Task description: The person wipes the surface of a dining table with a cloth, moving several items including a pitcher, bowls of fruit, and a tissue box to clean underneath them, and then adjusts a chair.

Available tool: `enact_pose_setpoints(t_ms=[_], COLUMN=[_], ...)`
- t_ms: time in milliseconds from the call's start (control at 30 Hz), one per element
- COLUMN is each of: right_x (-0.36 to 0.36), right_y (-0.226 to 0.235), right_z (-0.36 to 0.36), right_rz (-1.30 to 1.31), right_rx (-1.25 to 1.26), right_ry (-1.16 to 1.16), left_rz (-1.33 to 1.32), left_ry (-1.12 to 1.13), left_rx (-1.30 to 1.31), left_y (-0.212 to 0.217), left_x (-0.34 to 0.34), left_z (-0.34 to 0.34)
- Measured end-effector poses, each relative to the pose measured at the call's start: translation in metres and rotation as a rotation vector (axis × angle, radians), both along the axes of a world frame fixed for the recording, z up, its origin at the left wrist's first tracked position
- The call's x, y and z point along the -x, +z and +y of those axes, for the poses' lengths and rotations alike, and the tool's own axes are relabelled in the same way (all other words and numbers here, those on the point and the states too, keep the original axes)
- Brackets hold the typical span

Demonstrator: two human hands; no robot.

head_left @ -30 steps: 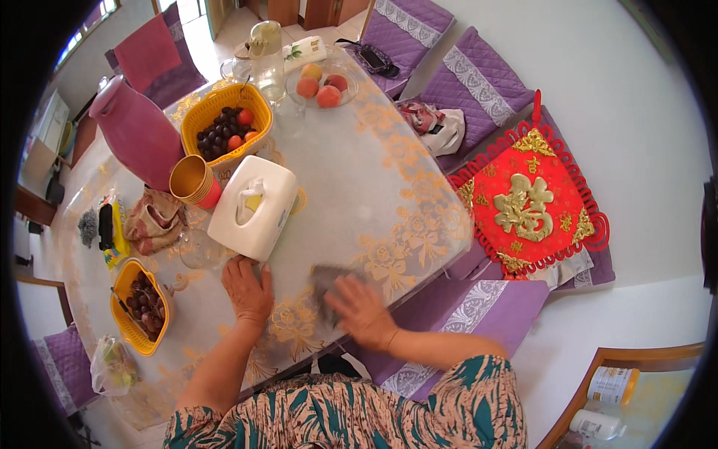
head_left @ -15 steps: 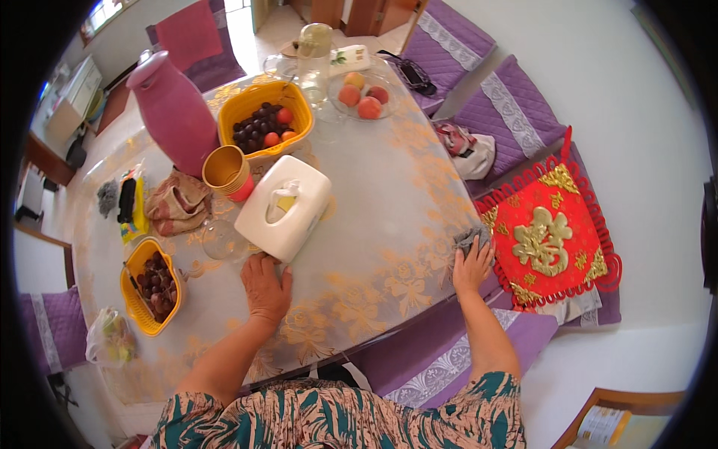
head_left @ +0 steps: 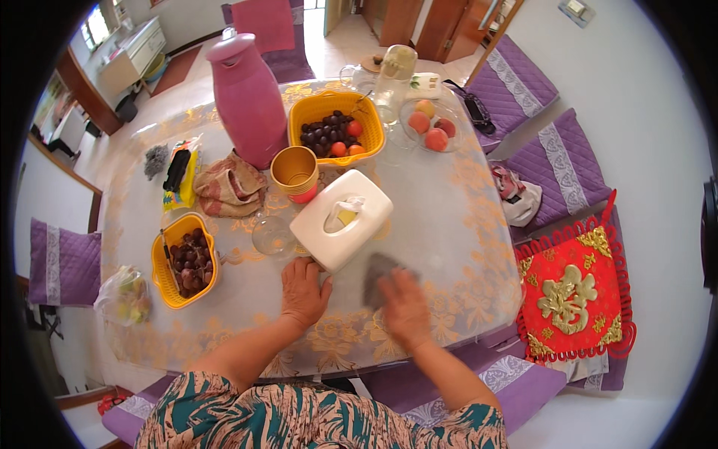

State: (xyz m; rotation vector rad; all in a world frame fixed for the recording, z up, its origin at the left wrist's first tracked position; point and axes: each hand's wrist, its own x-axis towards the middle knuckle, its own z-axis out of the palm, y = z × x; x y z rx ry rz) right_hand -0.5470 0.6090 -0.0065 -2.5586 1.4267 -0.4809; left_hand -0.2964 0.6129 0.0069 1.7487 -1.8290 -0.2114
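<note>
My right hand (head_left: 406, 310), smeared by motion, presses a crumpled grey cloth (head_left: 378, 280) onto the table (head_left: 456, 262) near its front edge. The table has a clear cover and gold flower patterns. My left hand (head_left: 304, 294) rests palm down on the tabletop, fingers outstretched, at the near left corner of a white tissue box (head_left: 314, 224) and seemingly touching it. A tissue sticks up from the box's oval slot. Just left of the box lies a clear glass dish (head_left: 273, 235), and behind that stand stacked gold paper cups (head_left: 294, 170).
Yellow baskets hold grapes (head_left: 192, 262) and mixed fruit (head_left: 329, 133). A pink thermos (head_left: 250, 101) stands behind a folded brown cloth (head_left: 230, 187). Peaches (head_left: 436, 138) sit on a glass plate near a tall glass jug (head_left: 393, 82). Purple chairs (head_left: 557, 161) and a red cushion (head_left: 570, 292) line the right.
My right hand has swept the grey cloth from the table's right edge leftward to near the tissue box. My left hand stays beside the box. The whole view has shifted.
</note>
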Motion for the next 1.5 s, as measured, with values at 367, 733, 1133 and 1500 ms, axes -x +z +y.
enact_pose_setpoints(t_ms=[367, 733, 1133, 1500], right_x=[0.159, 0.039, -0.003, -0.051], right_y=[-0.021, 0.001, -0.025, -0.014], right_z=[-0.043, -0.039, -0.172, -0.195], right_rz=[0.163, 0.138, 0.080, -0.019], right_rx=[-0.011, -0.010, 0.055, 0.020], right_ry=[-1.115, -0.527, -0.610, -0.183], left_rz=[0.005, -0.003, -0.022, -0.025], left_ry=[0.017, -0.014, -0.015, -0.005], left_rx=[-0.054, -0.057, -0.091, -0.095], left_y=[-0.001, 0.007, 0.006, 0.007], left_x=[-0.003, -0.006, -0.004, -0.003], left_z=[0.003, 0.001, 0.000, 0.000])
